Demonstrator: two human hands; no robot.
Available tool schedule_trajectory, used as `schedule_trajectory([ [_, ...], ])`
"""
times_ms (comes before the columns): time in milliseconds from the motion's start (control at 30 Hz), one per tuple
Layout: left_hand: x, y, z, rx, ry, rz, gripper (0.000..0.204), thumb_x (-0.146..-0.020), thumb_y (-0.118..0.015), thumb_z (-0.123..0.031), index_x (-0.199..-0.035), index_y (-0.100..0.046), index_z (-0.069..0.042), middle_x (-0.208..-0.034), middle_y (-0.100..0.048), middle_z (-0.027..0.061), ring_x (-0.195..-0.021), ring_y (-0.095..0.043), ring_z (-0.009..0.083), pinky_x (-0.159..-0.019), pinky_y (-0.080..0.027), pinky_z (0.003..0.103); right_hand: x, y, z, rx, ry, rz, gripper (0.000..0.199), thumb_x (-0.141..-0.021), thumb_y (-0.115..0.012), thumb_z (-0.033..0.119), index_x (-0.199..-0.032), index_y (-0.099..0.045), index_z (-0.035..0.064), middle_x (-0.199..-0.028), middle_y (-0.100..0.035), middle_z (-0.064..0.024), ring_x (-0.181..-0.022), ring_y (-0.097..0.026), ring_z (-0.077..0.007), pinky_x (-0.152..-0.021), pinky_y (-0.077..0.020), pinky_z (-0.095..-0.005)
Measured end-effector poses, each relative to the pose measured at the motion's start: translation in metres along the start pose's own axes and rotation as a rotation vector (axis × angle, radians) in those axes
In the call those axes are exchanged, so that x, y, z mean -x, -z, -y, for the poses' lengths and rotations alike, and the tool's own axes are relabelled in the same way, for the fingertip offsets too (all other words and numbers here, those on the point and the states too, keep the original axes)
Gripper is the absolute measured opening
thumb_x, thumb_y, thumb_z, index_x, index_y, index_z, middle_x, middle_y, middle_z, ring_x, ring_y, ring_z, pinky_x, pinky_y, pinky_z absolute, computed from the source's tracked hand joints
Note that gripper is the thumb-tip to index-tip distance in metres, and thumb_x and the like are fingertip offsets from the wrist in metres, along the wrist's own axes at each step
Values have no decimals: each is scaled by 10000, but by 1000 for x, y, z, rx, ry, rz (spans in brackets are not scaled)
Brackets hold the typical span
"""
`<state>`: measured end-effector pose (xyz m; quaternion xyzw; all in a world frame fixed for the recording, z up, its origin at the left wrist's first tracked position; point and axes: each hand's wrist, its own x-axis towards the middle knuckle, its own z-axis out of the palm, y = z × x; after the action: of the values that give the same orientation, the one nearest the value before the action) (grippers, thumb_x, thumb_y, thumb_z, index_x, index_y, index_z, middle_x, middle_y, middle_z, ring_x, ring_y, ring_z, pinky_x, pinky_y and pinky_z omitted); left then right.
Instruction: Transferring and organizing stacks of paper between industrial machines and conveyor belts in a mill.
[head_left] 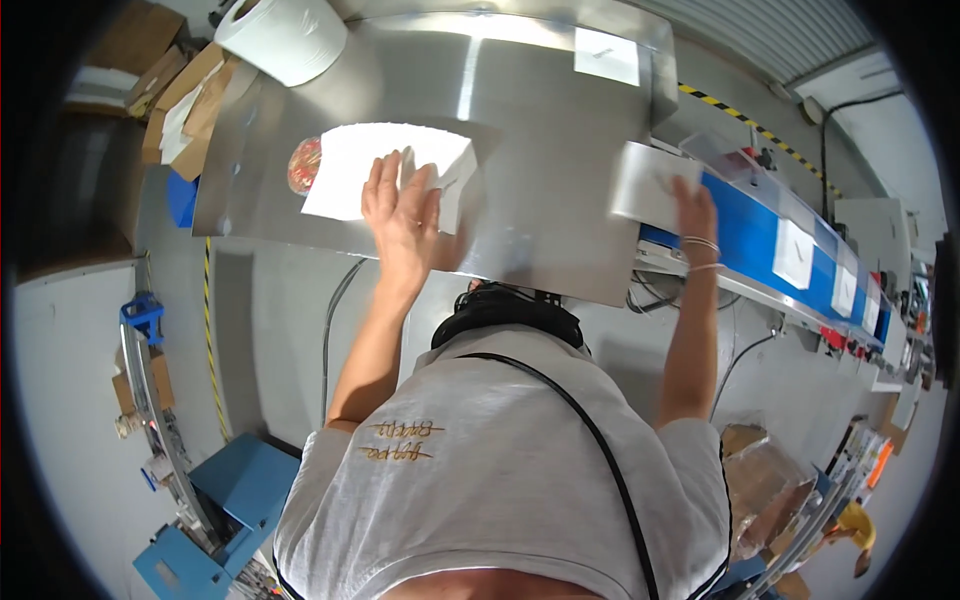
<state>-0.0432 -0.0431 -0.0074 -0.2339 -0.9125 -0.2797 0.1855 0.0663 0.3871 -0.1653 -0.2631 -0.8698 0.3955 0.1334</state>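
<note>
My left hand (403, 205) lies with fingers stretched out over a row of overlapping flat white packets (345, 165) on the steel table. Beside their left end is a round red-and-yellow patterned item (304, 166), partly covered. At the table's right edge my right hand (699, 222) is closed at the right side of another flat white packet (645, 185). Both that hand and its packet are smeared by motion, and the thumb is hidden. The packet overlaps the near end of a blue conveyor belt (742, 215).
Several white packets (794, 254) lie spaced along the belt. A single white packet (607, 57) is at the back right of the steel table (560, 130). A large white roll (282, 38) stands at the back left, near open cardboard boxes (190, 115). Cables hang below the table.
</note>
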Motion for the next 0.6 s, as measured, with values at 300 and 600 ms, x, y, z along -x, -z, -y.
schedule_trajectory([
  [300, 0, 0, -2, 39, -9, 40, 258, -734, -667, -46, -973, -682, -142, -1368, -424, 143, -1336, -263, 377, -1078, -111, 525, 29, -25, 185, 39, 537, 117, 535, -734, -747, 251, -1201, -538, 97, -1122, -576, -105, -1024, -569, -268, -836, -476, -341],
  [600, -3, 11, 8, -9, 58, 38, 390, -789, -684, -217, -1140, -611, -66, -1413, -347, 170, -1337, -244, 387, -1070, -169, 522, 37, -98, 240, -640, 59, 770, 482, -832, -670, 307, -1152, -532, -26, -1211, -537, -104, -1125, -502, -201, -938, -412, -310],
])
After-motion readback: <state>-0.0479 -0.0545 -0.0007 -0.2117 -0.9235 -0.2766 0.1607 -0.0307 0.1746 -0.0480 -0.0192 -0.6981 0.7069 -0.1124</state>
